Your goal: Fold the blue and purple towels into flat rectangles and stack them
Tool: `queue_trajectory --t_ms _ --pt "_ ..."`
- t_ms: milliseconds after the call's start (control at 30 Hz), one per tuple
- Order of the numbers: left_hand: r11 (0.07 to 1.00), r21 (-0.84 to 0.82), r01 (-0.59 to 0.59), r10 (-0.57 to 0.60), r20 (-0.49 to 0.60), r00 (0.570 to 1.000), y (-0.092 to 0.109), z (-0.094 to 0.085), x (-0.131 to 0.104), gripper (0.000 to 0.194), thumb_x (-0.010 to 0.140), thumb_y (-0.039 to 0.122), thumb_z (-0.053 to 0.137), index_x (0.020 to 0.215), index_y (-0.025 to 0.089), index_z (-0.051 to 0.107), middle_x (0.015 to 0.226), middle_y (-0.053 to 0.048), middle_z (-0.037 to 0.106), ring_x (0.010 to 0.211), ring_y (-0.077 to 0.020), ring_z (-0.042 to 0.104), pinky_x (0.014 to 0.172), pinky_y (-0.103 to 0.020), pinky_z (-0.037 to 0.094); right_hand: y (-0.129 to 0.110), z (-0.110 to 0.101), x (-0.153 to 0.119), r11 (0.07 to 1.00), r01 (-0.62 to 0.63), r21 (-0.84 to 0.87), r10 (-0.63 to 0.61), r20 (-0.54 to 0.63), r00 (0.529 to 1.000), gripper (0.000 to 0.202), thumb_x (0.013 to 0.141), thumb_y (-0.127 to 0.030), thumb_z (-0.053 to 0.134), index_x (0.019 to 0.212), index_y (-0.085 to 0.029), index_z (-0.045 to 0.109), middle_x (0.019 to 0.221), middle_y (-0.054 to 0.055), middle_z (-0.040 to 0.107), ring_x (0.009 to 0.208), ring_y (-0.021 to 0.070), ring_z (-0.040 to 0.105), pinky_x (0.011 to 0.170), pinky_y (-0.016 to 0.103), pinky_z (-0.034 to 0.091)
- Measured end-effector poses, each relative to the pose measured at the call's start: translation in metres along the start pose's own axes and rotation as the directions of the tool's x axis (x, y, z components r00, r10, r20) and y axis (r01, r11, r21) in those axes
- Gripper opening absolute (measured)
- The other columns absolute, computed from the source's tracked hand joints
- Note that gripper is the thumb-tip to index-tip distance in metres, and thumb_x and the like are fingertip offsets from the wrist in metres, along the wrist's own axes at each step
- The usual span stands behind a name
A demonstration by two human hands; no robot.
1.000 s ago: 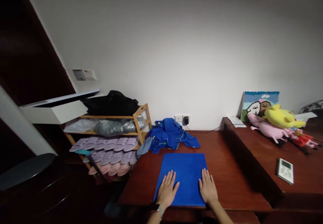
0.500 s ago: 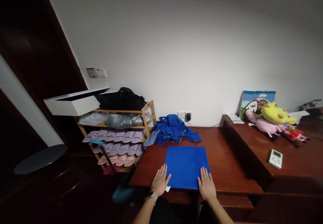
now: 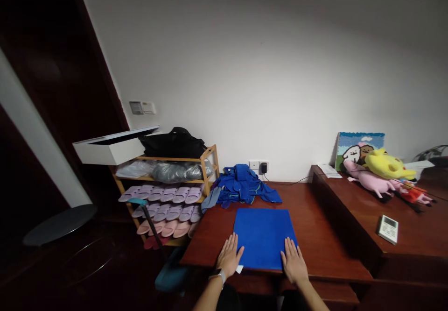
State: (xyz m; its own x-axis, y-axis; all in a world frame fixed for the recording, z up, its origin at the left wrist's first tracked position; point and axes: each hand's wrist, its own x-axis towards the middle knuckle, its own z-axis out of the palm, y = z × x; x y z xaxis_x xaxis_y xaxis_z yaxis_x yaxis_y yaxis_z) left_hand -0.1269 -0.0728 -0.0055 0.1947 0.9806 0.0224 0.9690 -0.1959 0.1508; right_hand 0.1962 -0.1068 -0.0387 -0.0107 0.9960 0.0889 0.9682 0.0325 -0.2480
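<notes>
A flat blue cloth square [image 3: 264, 236] lies smooth on the reddish-brown wooden table [image 3: 317, 236] in front of me. My left hand [image 3: 229, 256] rests flat at its near left edge, fingers stretched out and pointing away from me. At the near right edge lies my right hand [image 3: 294, 260], also flat with its fingers extended. Neither hand grips anything. A small white tag [image 3: 239, 269] pokes out by the left thumb, at the cloth's near left corner. Behind the square, a crumpled heap of blue clothes [image 3: 241, 185] sits against the wall.
On the left stands a wooden shoe rack [image 3: 210, 154] with several slippers, a black bag [image 3: 175, 144] and a white box [image 3: 108, 151] on top. The raised surface at right holds plush toys [image 3: 388, 164] and a white remote-like device [image 3: 388, 229]. A charger [image 3: 263, 167] is plugged in.
The whole view has shifted slightly, so everything appears a little lower and mostly further right. Both hands keep their flat pose at the cloth's sides.
</notes>
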Motion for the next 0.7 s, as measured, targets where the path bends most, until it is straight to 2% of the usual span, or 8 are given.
queue_trajectory --t_ms 200,300,400,500,600,700 --pt "0.995 -0.025 -0.101 0.102 0.007 0.995 0.034 0.009 0.015 0.073 0.104 0.058 0.011 0.162 0.015 0.017 0.169 -0.009 0.018 0.156 -0.0243 0.020 0.127 -0.048 0.023 0.047 -0.007 -0.001 0.997 -0.031 -0.064 0.030 -0.015 0.999 0.070 0.101 -0.050 0.016 0.159 -0.016 0.033 0.166 0.007 0.025 0.154 0.0245 0.024 0.127 0.049 0.017" --pt "0.981 -0.041 -0.188 0.189 0.011 0.982 0.033 0.011 0.017 0.070 0.104 0.058 0.014 0.162 0.018 0.017 0.169 -0.005 0.020 0.156 -0.0228 0.021 0.128 -0.045 0.022 0.067 -0.011 -0.007 0.996 -0.027 -0.082 0.026 -0.015 1.000 0.069 0.101 -0.048 0.018 0.158 -0.015 0.034 0.166 0.007 0.025 0.154 0.0241 0.023 0.127 0.049 0.017" --pt "0.969 -0.044 -0.242 0.242 -0.009 0.970 0.007 0.007 0.018 0.065 0.105 0.055 0.018 0.162 0.023 0.019 0.168 -0.002 0.025 0.155 -0.0220 0.025 0.127 -0.044 0.024 0.081 -0.020 -0.012 0.994 -0.046 -0.100 0.047 0.014 0.999 0.069 0.100 -0.047 0.019 0.159 -0.013 0.033 0.166 0.006 0.024 0.154 0.0234 0.022 0.127 0.048 0.017" --pt "0.984 -0.020 -0.179 0.178 -0.051 0.983 -0.037 0.000 0.020 0.063 0.106 0.054 0.022 0.161 0.025 0.025 0.166 -0.002 0.030 0.154 -0.0222 0.029 0.126 -0.044 0.026 0.081 -0.033 -0.012 0.988 -0.103 -0.115 0.108 0.044 0.993 0.068 0.099 -0.049 0.023 0.158 -0.017 0.036 0.165 0.006 0.031 0.154 0.0254 0.025 0.126 0.050 0.018" --pt "0.999 0.020 -0.040 0.041 -0.094 0.995 -0.075 -0.007 0.027 0.063 0.104 0.053 0.028 0.159 0.021 0.034 0.165 -0.005 0.033 0.153 -0.0240 0.029 0.126 -0.046 0.026 0.053 -0.045 -0.002 0.982 -0.132 -0.138 0.133 0.000 0.991 0.064 0.099 -0.048 0.026 0.156 -0.023 0.042 0.164 0.005 0.033 0.154 0.0294 0.023 0.126 0.055 0.017" --pt "0.999 0.039 0.017 -0.011 -0.153 0.988 -0.093 -0.010 0.034 0.060 0.103 0.050 0.033 0.157 0.024 0.039 0.164 -0.004 0.035 0.153 -0.0238 0.030 0.126 -0.048 0.026 0.001 -0.050 0.016 0.989 -0.105 -0.099 0.102 -0.035 0.994 0.058 0.101 -0.051 0.025 0.155 -0.036 0.040 0.166 -0.001 0.027 0.155 0.0312 0.019 0.123 0.062 0.017"
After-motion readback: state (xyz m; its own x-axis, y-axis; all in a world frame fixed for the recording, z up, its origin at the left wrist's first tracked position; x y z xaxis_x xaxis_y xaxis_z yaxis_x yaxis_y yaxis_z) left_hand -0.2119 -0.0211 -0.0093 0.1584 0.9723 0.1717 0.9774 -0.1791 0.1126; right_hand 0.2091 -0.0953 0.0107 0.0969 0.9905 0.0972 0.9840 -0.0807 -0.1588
